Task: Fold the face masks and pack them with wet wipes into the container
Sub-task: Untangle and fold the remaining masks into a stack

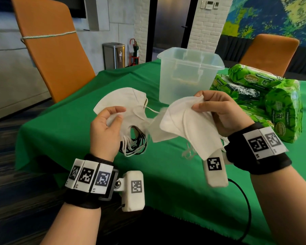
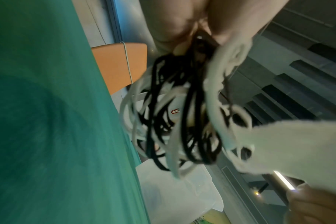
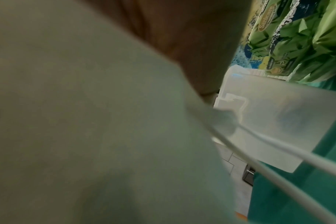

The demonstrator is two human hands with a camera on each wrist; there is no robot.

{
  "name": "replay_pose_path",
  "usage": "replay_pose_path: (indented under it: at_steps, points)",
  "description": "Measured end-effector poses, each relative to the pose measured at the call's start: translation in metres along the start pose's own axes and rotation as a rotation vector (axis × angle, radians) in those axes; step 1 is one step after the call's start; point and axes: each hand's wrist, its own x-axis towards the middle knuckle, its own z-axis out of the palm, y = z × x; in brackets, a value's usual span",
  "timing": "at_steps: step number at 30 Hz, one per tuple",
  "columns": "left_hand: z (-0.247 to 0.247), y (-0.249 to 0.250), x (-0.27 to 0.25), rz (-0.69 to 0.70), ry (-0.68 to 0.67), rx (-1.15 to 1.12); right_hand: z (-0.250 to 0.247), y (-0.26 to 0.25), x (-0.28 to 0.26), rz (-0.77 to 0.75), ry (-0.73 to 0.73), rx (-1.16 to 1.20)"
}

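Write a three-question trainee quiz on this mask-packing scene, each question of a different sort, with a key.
1. True or false: the container already holds wet wipe packs.
2. Multiple choice: the right hand holds A) a wet wipe pack, B) a white mask, C) nothing.
3. Fill in: the left hand holds a bunch of masks whose ear loops are white and ____.

Key: 1 false, the packs lie on the green tablecloth beside the container, which looks empty; 2 B; 3 black.
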Motion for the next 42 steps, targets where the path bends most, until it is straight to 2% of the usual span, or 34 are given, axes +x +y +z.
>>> replay_pose_path:
  at_steps: [4,10,14,20,26,33,36,40,42]
  points:
    - [-0.001,0.002,0.002,0.051,0.006,0.052,-0.001,-0.002,0.001,-0.006,0.069,0.018]
    - [0.006,0.013,-0.009,0.162,-0.287,0.097,0.015,0.012,0.014,0.003,0.172,0.096]
    - [0.008,0.013,-0.013,0.15,-0.41,0.009,0.024,0.02,0.02,0.036,0.192,0.168]
    - [0.01,0.01,-0.011,0.116,-0.362,0.011,0.029,0.023,0.019,0.043,0.213,0.188]
    - [0.011,0.015,-0.013,0.036,-0.376,-0.049,0.03,0.025,0.017,0.055,0.209,0.184]
    - [0.012,0.005,-0.011,0.026,-0.301,0.101,0.031,0.026,0.016,0.056,0.172,0.175]
    - [0.011,0.006,-0.01,0.002,-0.284,0.034,0.029,0.026,0.015,0.043,0.151,0.18]
    - [0.012,0.011,-0.01,-0.115,-0.306,-0.147,0.021,0.025,0.014,0.014,0.176,0.161]
    - [0.011,0.011,-0.008,-0.098,-0.303,-0.127,0.018,0.025,0.014,0.007,0.2,0.146]
